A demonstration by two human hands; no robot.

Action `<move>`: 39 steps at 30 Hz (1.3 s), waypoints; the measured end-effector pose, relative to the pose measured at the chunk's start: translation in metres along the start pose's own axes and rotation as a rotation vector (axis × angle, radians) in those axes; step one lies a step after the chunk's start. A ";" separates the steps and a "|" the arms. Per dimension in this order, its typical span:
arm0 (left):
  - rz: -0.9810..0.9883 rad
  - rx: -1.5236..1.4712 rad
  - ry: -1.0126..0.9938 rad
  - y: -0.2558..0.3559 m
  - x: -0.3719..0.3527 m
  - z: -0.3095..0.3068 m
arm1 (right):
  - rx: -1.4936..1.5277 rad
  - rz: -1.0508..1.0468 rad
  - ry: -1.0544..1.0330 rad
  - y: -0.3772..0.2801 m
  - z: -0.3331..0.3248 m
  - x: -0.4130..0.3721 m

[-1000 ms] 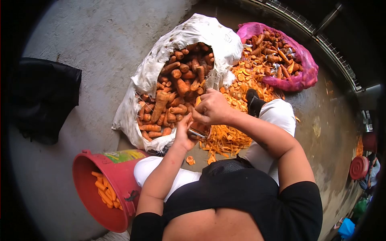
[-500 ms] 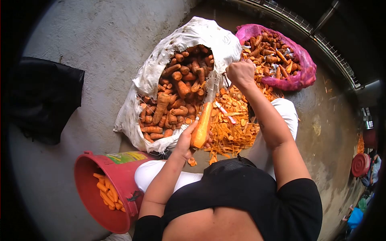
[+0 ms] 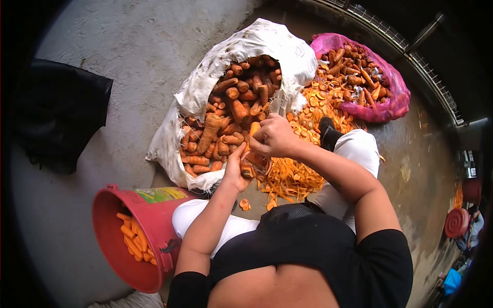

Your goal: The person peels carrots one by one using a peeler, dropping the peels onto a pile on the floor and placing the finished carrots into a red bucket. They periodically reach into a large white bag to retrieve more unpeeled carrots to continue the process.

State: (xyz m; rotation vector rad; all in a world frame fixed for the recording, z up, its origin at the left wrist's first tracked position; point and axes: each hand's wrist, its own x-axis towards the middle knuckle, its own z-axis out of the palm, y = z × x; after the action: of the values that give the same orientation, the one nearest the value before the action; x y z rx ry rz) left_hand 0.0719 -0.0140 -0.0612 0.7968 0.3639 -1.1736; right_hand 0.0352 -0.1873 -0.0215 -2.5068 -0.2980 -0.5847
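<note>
My left hand (image 3: 235, 173) is closed around the lower part of a large carrot (image 3: 254, 129), whose bright orange upper end shows beyond my fingers. Over the carrot is my right hand (image 3: 275, 136), its fingers closed on a small peeler that the fist mostly hides. A strip of peel seems to hang near the carrot's lower end. Just behind my hands, a white sack (image 3: 290, 54) lies with its side open, full of unpeeled carrots (image 3: 239, 110). Orange peelings and cut ends (image 3: 290, 177) are heaped on the floor below my right hand.
Left of my legs, a red bucket (image 3: 110, 246) lies on its side with peeled carrots (image 3: 136, 238) inside. A pink mesh sack (image 3: 398, 97) of carrots and scraps stands at the back right. Black cloth (image 3: 67, 113) is at the far left; wet floor (image 3: 405, 169) extends right.
My right hand has come down and toward me, from beyond the carrot to over it. The carrot, still in my left hand, is now partly covered. A white-and-pink object on the peelings is no longer visible.
</note>
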 end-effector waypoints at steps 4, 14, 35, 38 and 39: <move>0.021 0.099 -0.107 -0.003 -0.011 0.006 | -0.027 0.074 0.092 0.015 -0.003 0.002; -0.045 0.205 -0.244 -0.005 -0.034 0.013 | -0.681 0.466 0.088 0.118 -0.017 -0.008; 0.067 0.083 0.098 -0.006 0.002 0.001 | -0.072 -0.051 0.104 -0.005 -0.001 -0.003; 0.123 0.143 0.067 -0.005 0.000 0.005 | -0.155 0.030 0.070 0.011 -0.003 -0.002; 0.143 0.198 0.021 -0.005 0.000 -0.002 | -0.164 0.103 0.057 0.021 -0.004 0.000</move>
State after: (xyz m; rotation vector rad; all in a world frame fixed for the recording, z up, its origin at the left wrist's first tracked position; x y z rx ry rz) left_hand 0.0673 -0.0132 -0.0647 0.9912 0.2062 -1.0785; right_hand 0.0403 -0.2068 -0.0282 -2.6383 -0.1025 -0.6607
